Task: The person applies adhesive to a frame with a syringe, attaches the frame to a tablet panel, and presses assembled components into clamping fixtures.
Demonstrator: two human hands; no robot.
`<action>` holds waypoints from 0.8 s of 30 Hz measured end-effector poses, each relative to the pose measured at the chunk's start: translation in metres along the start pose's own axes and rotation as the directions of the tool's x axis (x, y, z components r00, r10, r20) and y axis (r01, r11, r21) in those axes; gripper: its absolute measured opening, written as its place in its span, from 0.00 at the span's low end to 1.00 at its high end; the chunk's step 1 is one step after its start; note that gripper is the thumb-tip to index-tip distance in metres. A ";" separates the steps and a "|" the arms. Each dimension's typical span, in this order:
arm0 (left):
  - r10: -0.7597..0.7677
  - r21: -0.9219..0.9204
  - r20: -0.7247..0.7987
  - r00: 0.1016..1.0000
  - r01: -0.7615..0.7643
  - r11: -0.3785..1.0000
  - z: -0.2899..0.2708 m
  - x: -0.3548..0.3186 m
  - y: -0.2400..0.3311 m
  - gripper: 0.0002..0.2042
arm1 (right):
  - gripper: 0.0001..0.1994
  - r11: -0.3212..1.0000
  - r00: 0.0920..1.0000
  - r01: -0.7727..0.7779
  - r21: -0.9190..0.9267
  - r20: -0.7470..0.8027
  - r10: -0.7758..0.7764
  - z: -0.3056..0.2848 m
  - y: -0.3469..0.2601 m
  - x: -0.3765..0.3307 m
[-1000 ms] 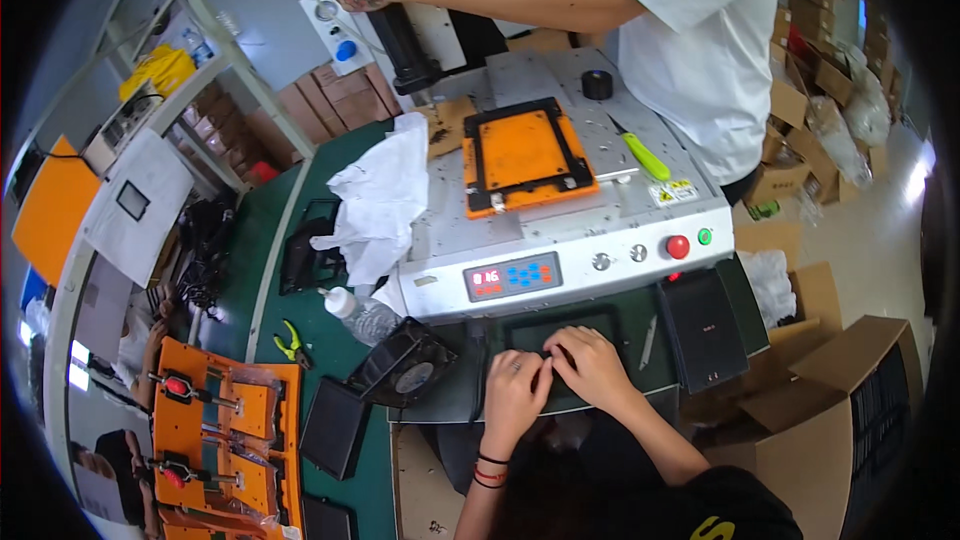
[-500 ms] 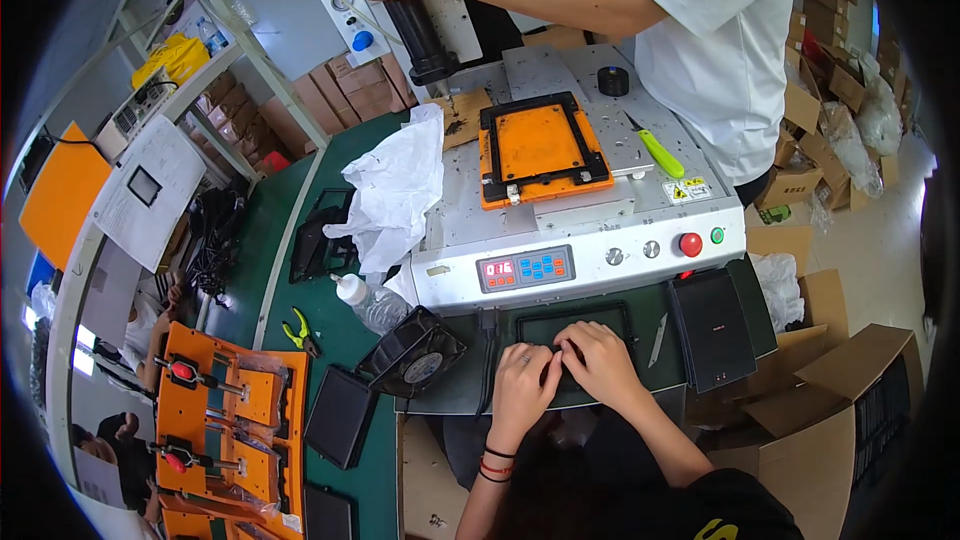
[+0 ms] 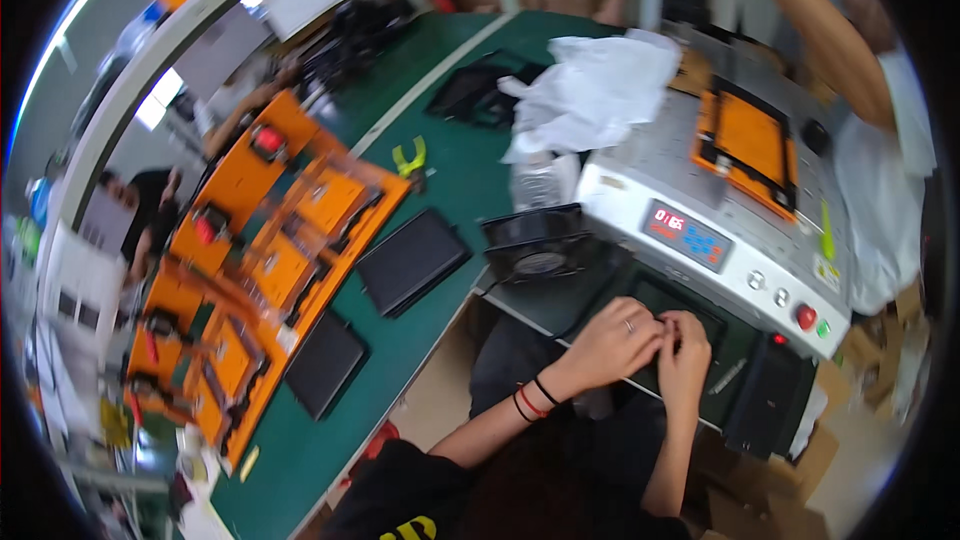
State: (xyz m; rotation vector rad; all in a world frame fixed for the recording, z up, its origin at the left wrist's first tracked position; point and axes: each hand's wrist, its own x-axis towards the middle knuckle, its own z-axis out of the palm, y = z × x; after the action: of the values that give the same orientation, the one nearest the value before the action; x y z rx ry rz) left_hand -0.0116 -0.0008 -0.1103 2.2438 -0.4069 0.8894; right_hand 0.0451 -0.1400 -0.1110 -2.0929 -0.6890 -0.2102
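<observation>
My left hand (image 3: 610, 340), with dark bands on its wrist, and my right hand (image 3: 686, 352) meet over a dark flat panel (image 3: 655, 292). The panel lies on a dark tray in front of a grey machine (image 3: 640, 155). Both hands have bent fingers, and their fingertips pinch together at the panel's near side. Whatever small thing sits between the fingertips is hidden.
The machine has a red number display (image 3: 683, 233), a red button (image 3: 805, 317) and an orange fixture (image 3: 750, 140) on top. Another person's arm (image 3: 830, 50) reaches over its far side. A black fan (image 3: 540, 240), white plastic bag (image 3: 600, 90), orange jig racks (image 3: 260, 260) and dark panels (image 3: 412, 260) lie on the green table.
The view has swung to the left and tilted, bringing the orange racks into the middle. My two hands stay together on the dark panel.
</observation>
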 end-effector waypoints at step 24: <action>-0.229 0.217 -0.960 0.159 0.942 -0.255 -0.260 -0.341 0.146 0.31 | 0.20 0.228 0.623 0.429 0.874 -0.104 -0.775 0.064 -0.249 -0.026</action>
State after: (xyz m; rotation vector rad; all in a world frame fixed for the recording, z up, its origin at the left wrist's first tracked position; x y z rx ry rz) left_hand -0.4553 0.0872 -0.1380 2.0118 2.3008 1.1411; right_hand -0.1201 0.0123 0.0179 -0.7576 -1.5088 0.1014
